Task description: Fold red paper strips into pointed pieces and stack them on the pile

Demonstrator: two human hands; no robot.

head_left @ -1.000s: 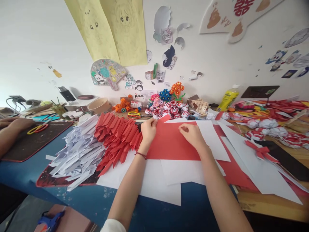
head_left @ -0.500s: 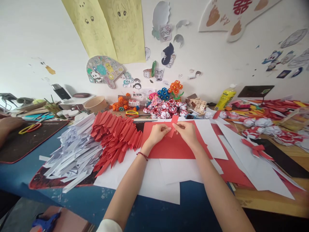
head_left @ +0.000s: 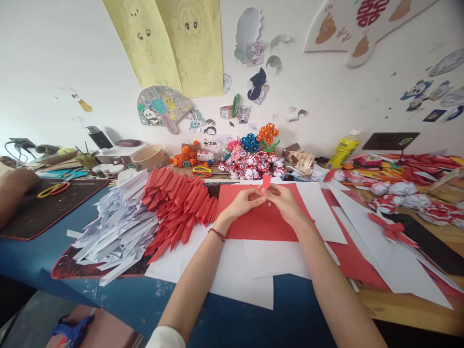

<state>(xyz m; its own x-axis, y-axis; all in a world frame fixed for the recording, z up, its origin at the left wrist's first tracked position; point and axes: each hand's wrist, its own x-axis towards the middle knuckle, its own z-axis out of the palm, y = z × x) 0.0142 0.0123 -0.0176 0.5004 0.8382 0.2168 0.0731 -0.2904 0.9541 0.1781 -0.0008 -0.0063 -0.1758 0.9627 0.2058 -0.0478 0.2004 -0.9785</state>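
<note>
From where I stand, the red sheet (head_left: 261, 227) looks like smooth matt paper, as does the red strip (head_left: 266, 181) above it. Left of the sheet, white strips (head_left: 119, 227) are crisp paper; beyond its right, a bottle (head_left: 341, 152) is glossy plastic.

Red 囍 sign (head_left: 371, 12) reads clear on the white fan-shaped panel (head_left: 339, 29), upper right. Dark characters (head_left: 209, 145) on the small white paper (head_left: 222, 138), centre: last two look like 开水, first blurred. Yellow bottle (head_left: 342, 151) and brown packet (head_left: 302, 160) print too small.
</note>
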